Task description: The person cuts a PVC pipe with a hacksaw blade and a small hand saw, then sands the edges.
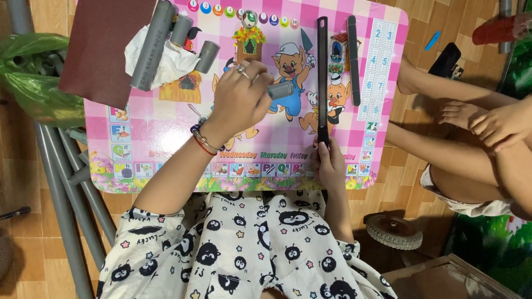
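Far L: green plastic bag (30,77) on floor w/ long grey pipes (64,182) beside it. Dark red sheet (100,50) overlaps L corner of pink kids' table (166,116). On table, top L: long grey pipe section (151,47) plus two short grey fittings (191,41) on crumpled white paper (163,63). Centre: left hand (241,99), fingers curled shut round short grey pipe piece (281,89); piece sticks out to R, over table. R of that: right hand (331,163) at table's near edge, closed on lower end of long black file (322,77), which lies flat pointing away. Second dark bar (353,58) just beside it. Far R: another person's legs (460,138).
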